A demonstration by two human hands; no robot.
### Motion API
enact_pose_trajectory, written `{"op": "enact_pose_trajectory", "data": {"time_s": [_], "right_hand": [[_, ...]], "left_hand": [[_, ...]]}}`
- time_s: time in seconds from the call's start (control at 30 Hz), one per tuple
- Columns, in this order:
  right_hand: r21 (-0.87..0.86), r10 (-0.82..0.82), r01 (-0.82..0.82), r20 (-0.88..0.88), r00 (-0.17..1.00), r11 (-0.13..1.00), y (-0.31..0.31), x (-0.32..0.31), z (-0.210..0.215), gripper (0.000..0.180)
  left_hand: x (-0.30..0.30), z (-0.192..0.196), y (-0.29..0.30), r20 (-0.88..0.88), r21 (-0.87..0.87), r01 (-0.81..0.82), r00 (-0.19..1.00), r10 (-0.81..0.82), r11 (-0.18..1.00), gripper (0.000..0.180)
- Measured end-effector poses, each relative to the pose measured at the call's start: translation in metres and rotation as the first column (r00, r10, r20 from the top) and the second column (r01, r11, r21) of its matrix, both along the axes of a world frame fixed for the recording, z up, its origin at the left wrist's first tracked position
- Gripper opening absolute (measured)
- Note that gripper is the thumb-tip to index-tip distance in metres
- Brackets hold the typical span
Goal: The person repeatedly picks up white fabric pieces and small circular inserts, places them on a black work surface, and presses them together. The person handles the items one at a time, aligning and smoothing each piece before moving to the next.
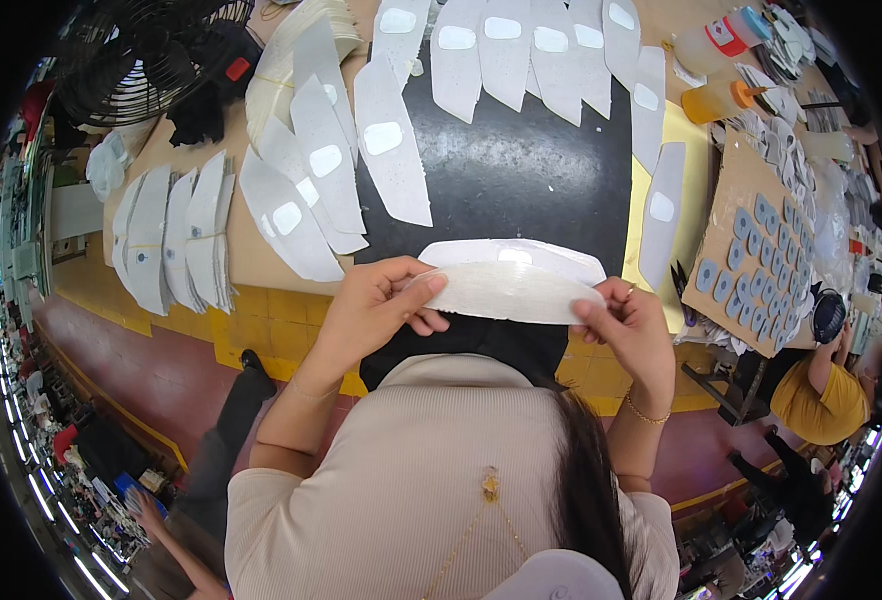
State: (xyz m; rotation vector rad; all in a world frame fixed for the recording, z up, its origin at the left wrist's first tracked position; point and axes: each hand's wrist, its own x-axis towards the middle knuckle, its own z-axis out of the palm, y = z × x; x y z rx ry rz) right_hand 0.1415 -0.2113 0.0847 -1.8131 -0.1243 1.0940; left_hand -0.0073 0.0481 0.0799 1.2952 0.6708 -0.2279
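A curved off-white panel [511, 294] is stretched level between my two hands at the table's near edge. My left hand [386, 305] pinches its left end between thumb and fingers. The right end is gripped by my right hand [629, 328], thumb on the near face. Just beyond it a second pale panel [561, 257] with a white patch shows at the front of the black mat [501, 170]. Whether the two panels touch, I cannot tell. Several similar patched panels [391, 140] lie along the mat's left and far sides.
Bundled panel stacks [151, 240] stand at the left, near a black fan [151, 60]. To the right are a yellow sheet [686, 160], a cardboard sheet with grey pieces [751, 255], a glue bottle with orange contents [716, 102] and a clear bottle [721, 38]. Other people are nearby.
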Motion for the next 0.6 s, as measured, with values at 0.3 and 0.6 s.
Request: {"op": "enact_pose_trajectory", "data": {"time_s": [0.3, 0.6], "right_hand": [[-0.098, -0.081, 0.107, 0.239, 0.968, 0.989, 0.008, -0.004, -0.022, 0.023], [-0.154, -0.054, 0.101, 0.283, 0.958, 0.983, 0.01, -0.004, -0.025, 0.023]], "left_hand": [[0.013, -0.018, 0.005, -0.124, 0.381, 0.164, 0.984, -0.126, 0.91, 0.026], [0.016, -0.022, 0.005, -0.13, 0.388, 0.15, 0.986, -0.107, 0.909, 0.028]]}}
